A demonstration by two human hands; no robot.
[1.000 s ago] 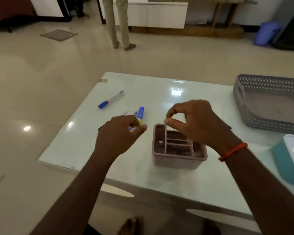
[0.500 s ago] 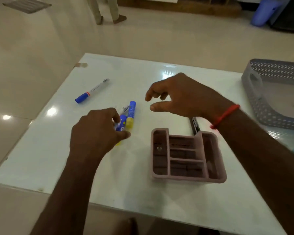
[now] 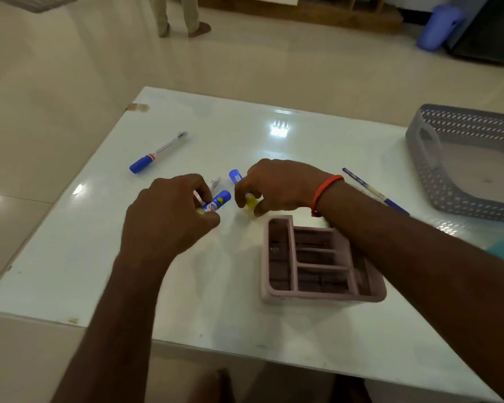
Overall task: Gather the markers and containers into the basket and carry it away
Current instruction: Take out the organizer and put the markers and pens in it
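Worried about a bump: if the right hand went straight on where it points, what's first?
Likely the marker in the left hand, close beside the right hand; depth is unclear.

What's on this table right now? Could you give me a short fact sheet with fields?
Left hand: grips blue-and-yellow marker
Right hand: grips blue-capped yellow marker
Loose, left: blue-capped clear pen
Loose, right: blue patterned pen, behind the right wrist
Centre: pink plastic divided organiser
Far right: grey perforated plastic basket, no markers visible inside
Surface: glossy white table
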